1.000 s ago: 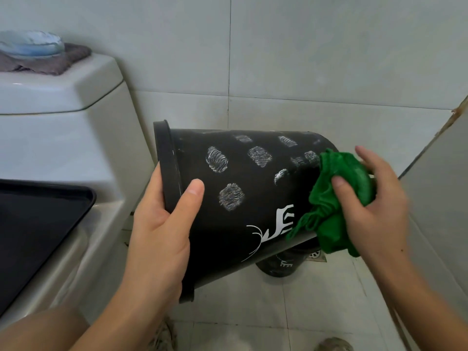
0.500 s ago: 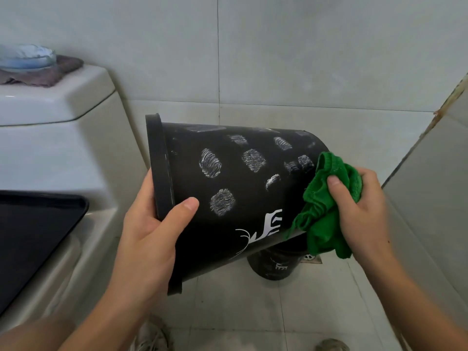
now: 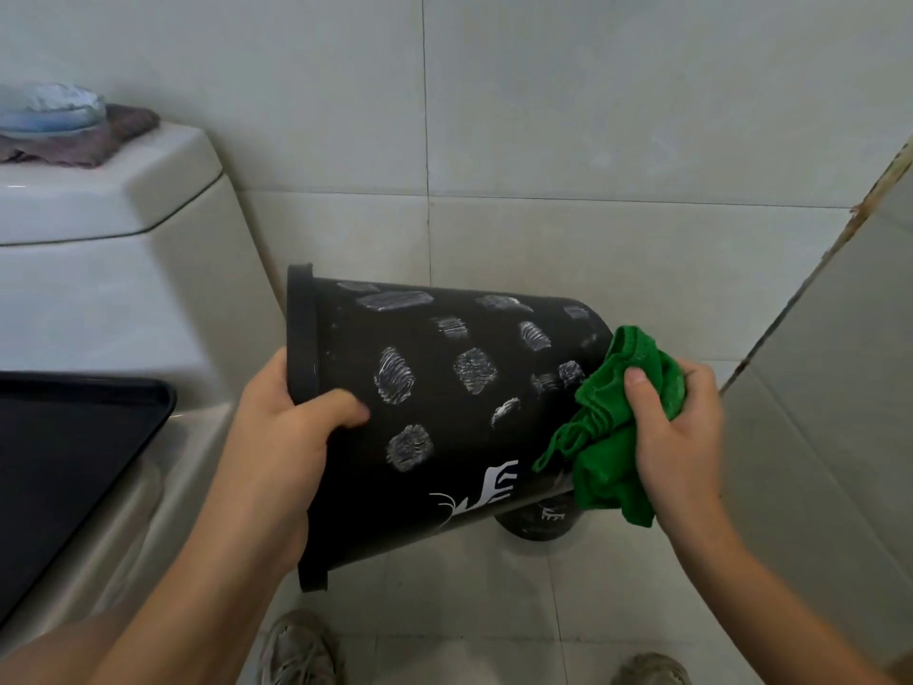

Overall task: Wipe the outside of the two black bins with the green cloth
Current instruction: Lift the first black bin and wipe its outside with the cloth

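Note:
A black bin [image 3: 444,412] with white chalky patches and a white deer print is held on its side in mid-air, rim to the left. My left hand [image 3: 276,452] grips the rim, thumb on the outer wall. My right hand [image 3: 677,437] holds the bunched green cloth [image 3: 612,437] against the bin's base end on the right. A second black bin [image 3: 538,524] stands on the floor below, mostly hidden behind the first bin and the cloth.
A white toilet [image 3: 113,309] fills the left side, with a black seat lid [image 3: 69,452] and a folded cloth and blue item [image 3: 59,123] on its tank. Tiled walls close in behind and at the right [image 3: 815,388]. My shoes [image 3: 296,650] stand on the tiled floor.
The bin has turned a little in my left hand, showing more white patches near the rim. My right hand with the cloth stays at the base end, fingers more closed on the cloth.

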